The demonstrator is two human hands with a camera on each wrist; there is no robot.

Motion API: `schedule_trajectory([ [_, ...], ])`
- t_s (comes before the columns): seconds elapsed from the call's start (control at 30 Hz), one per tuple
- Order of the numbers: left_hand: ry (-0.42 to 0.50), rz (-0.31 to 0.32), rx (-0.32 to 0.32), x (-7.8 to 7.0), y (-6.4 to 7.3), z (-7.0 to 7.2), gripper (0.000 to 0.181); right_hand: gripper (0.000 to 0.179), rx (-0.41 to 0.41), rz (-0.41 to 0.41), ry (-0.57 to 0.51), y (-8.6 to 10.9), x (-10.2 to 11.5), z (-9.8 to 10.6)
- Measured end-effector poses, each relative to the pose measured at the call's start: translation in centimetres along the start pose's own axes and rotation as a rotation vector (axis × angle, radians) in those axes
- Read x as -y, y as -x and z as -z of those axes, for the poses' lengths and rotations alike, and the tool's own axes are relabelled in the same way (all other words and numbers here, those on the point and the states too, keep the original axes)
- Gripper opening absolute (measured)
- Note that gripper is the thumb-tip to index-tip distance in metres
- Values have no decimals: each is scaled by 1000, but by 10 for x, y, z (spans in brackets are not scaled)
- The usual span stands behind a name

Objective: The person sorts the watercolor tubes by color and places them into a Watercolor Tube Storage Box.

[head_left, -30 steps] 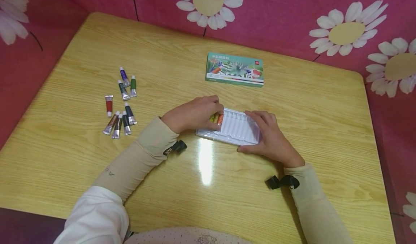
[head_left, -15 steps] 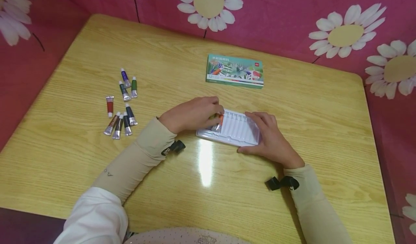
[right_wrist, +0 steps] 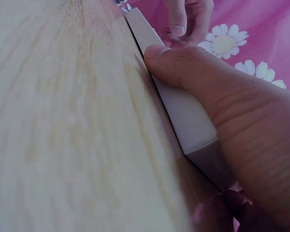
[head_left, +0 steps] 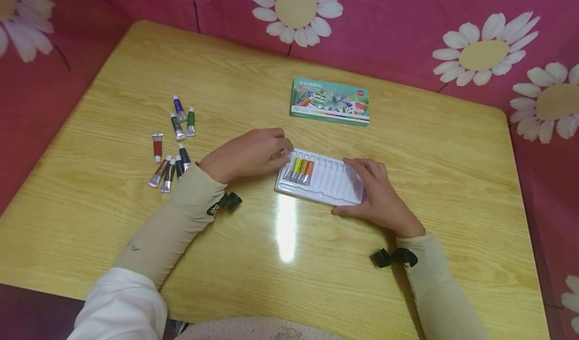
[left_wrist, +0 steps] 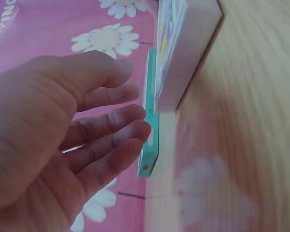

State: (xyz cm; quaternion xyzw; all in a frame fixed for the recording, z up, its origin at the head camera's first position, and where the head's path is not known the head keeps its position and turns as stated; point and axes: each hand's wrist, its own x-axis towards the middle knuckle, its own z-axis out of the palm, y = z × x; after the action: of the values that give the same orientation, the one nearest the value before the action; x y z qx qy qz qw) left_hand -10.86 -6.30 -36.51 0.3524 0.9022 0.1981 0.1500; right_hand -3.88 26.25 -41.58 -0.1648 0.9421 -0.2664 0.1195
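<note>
A white plastic tray (head_left: 336, 179) with narrow slots lies on the table in the head view. Several paint tubes (head_left: 304, 170), among them yellow and orange ones, lie side by side in its left slots. My left hand (head_left: 249, 154) is by the tray's left end; the left wrist view has its fingers (left_wrist: 118, 125) loosely bent with nothing between them, apart from the tray (left_wrist: 188, 53). At the right end, my right hand (head_left: 380, 196) grips the tray, thumb (right_wrist: 171, 65) along the near side and fingers at the far edge.
A green paint box (head_left: 330, 102) lies behind the tray. Several loose tubes are spread at the left, including a red tube (head_left: 157, 146), a purple tube (head_left: 179, 108) and a brown tube (head_left: 160, 171). A flowered pink cloth (head_left: 389, 23) hangs behind the wooden table (head_left: 316, 279).
My left hand has come off the tubes in the tray and moved left, uncovering them. My right hand keeps its grip on the tray's right end.
</note>
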Motion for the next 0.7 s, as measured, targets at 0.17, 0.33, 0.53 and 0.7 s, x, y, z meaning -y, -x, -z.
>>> schedule_trajectory([
  [0.17,30,56,-9,10,10,6,36,115,-2,-1,3,0,0,-1],
  [0.33,33,90,-21,18,17,12,38,115,-9,8,3,1,-2,-1],
  [0.53,39,137,-26,28,28,20,38,115,-17,17,6,0,-2,-1],
  [0.7,57,165,-22,32,36,26,40,115,-14,18,2,1,-1,-1],
])
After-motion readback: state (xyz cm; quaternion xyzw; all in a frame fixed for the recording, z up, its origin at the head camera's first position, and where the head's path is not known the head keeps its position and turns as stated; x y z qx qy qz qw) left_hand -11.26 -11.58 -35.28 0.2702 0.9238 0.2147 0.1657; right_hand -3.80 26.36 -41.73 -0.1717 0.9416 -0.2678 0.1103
